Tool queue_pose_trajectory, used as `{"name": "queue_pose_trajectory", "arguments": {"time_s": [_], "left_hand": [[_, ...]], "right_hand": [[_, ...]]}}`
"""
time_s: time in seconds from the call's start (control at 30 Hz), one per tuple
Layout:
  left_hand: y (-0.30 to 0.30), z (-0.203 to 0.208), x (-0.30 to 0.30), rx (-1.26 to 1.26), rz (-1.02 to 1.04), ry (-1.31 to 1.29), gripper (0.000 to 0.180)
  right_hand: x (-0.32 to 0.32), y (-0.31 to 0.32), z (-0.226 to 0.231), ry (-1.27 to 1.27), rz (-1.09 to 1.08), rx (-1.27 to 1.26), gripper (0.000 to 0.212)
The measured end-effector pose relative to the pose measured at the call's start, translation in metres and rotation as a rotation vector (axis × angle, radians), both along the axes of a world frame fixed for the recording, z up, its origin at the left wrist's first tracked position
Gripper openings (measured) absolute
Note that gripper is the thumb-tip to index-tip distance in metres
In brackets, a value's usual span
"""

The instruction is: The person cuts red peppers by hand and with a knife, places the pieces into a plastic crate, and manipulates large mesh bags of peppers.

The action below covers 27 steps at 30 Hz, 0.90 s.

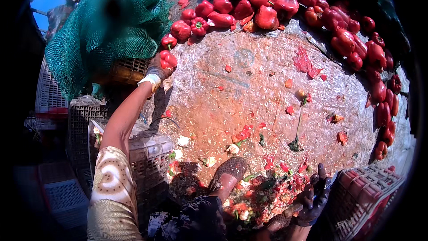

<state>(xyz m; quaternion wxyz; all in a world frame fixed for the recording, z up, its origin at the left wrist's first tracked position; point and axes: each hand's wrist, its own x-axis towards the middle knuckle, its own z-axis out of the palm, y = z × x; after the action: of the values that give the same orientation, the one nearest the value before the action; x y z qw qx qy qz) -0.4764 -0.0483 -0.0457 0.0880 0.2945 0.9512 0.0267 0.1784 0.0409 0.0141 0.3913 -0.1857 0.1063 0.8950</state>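
My left arm is stretched to the far left. My left hand (158, 68), in a dark glove with a white cuff, is closed on a red bell pepper (168, 60) at the end of a row of peppers; its fingers are partly hidden. My right hand (314, 196), in a dark wet glove, is at the lower right with fingers apart, and I see nothing held in it. It hovers beside a heap of pepper scraps (263, 192), cores and seeds, close to a crate of red pieces (368, 192).
Red bell peppers (267, 17) curve along the far and right edges of a stained, seed-strewn sheet (232, 93). Green netting (133, 22) drapes over crates at the far left. A plastic crate (149, 156) stands beside my left arm. My shoe (232, 167) is among the scraps.
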Motion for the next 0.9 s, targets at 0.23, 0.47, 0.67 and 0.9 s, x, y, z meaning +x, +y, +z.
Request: {"name": "queue_pose_trajectory", "arguments": {"time_s": [0.23,0.47,0.67,0.9], "left_hand": [[0.029,-0.044,-0.061,-0.046,0.082,-0.052,0.114],[0.014,-0.050,-0.057,0.052,0.059,-0.066,0.112],[0.038,-0.025,0.014,-0.095,-0.087,-0.019,0.105],[0.060,-0.036,0.125,0.121,-0.464,-0.429,0.109]], "right_hand": [[-0.023,0.013,-0.013,-0.339,0.063,-0.040,0.049],[-0.050,0.022,-0.013,-0.542,0.122,0.007,0.045],[-0.053,0.010,-0.009,-0.795,0.369,0.093,0.046],[-0.063,-0.011,-0.013,-1.034,0.544,0.559,0.056]]}}
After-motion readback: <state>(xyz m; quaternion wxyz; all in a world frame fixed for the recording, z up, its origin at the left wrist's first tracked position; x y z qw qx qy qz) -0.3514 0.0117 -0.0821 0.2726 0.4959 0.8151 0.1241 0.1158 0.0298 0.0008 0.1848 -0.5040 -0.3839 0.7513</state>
